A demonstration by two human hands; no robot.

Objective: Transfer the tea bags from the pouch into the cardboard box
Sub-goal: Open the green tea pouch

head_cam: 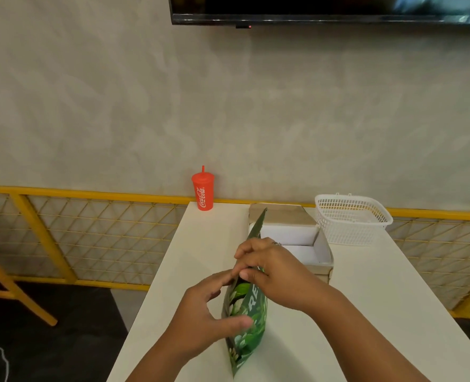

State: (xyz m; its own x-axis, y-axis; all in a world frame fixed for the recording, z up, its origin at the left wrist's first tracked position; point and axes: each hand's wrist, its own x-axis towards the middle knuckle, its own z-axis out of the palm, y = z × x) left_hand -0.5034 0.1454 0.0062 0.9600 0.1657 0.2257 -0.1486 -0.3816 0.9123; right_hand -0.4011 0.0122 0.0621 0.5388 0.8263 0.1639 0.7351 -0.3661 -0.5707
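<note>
Pouch (251, 307), upright between 2 hands, is gripped at its side by the left hand (210, 312) and pinched at its top by the right hand (268, 264), open cardboard box (286, 234) just beyond; parting the seam evenly should prevent tipping.

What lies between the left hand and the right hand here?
The green pouch, upright on the table, held by the left hand and right hand; head view.
</note>
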